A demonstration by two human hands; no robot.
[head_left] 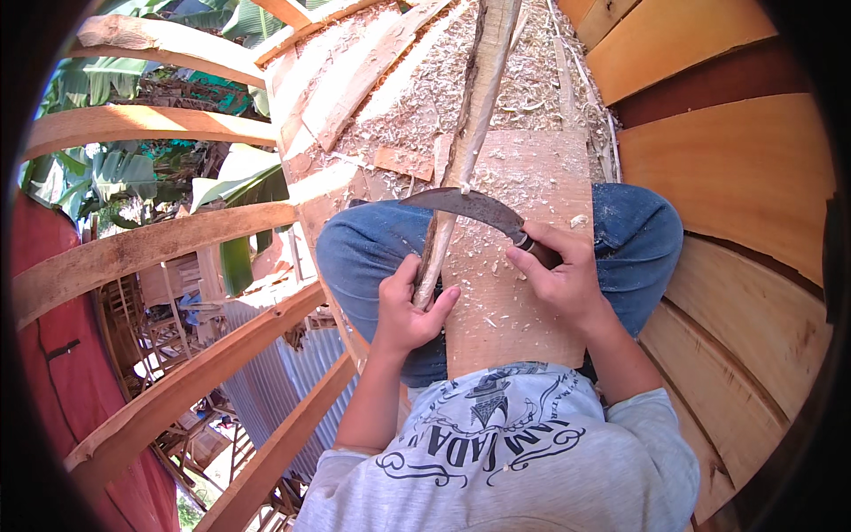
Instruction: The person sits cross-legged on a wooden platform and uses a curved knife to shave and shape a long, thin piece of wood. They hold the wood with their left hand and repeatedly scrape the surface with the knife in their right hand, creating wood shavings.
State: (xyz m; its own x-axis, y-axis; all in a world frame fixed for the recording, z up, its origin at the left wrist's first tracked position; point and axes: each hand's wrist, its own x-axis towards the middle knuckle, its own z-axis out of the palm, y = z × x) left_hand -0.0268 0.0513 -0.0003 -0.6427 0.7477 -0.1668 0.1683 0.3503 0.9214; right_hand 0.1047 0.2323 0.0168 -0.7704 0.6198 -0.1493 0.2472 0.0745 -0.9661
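The left hand (409, 308) grips the lower end of the stick (470, 142), thumb angled upward. Right of the stick, the right hand (567, 273) clasps a curved knife (483, 209) crossing it.

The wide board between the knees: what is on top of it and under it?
On the board lie pale shavings; the stick in the left hand and curved knife in the right hand cross over it. Jeans show at both sides; what lies beneath is covered.

The person's bare forearms (377, 386) reach forward and angle inward, the left hand (409, 309) curled in a grip with its thumb (446, 302) raised, the right hand (567, 277), slightly farther forward, also gripping.
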